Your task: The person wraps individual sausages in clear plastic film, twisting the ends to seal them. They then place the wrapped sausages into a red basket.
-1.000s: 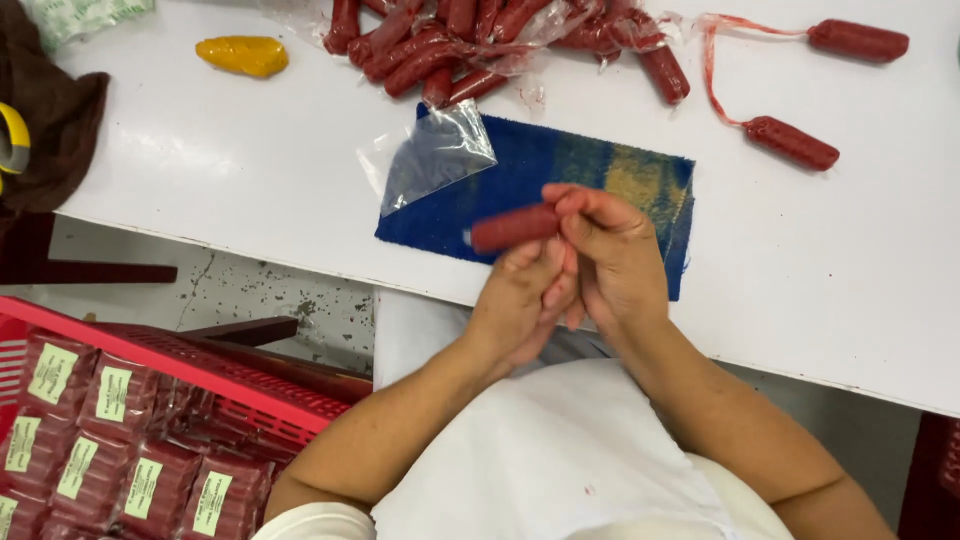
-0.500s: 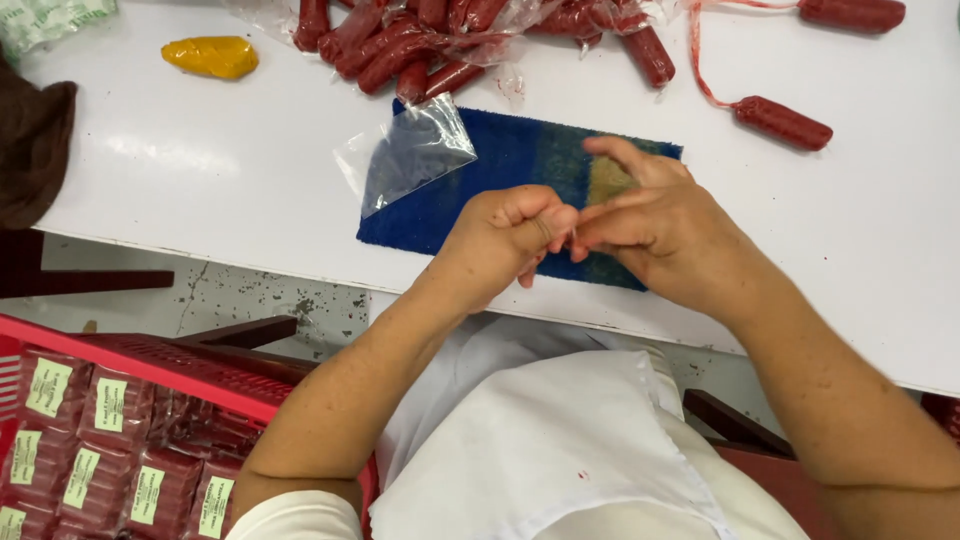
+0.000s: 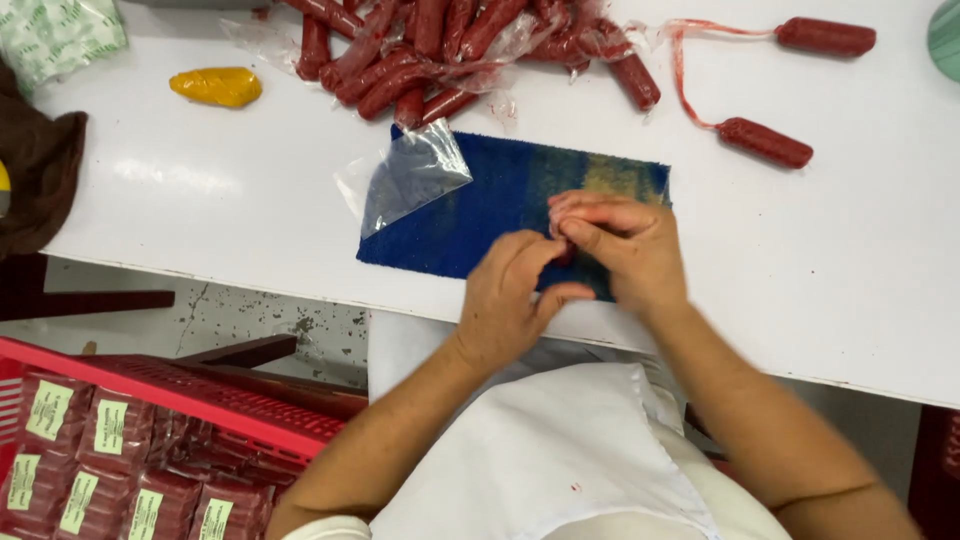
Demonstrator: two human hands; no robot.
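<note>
My left hand (image 3: 510,295) and my right hand (image 3: 625,245) meet over the near right part of a blue cloth (image 3: 480,200) on the white table (image 3: 250,190). Both close around a small red sausage (image 3: 566,252), almost wholly hidden by the fingers. A clear plastic bag (image 3: 410,175) lies on the cloth's far left corner. A heap of red sausages (image 3: 420,45) in torn plastic lies beyond the cloth.
Two sausages on a red string (image 3: 765,140) lie at the far right. A yellow lump (image 3: 215,85) and a green-printed packet (image 3: 55,35) sit at the far left. A red crate (image 3: 150,400) of labelled packs stands below the table's edge. A brown cloth (image 3: 30,170) hangs at left.
The hands have come down from chest height onto the blue cloth. The sausage, plainly visible a second ago, is now mostly covered by the fingers.
</note>
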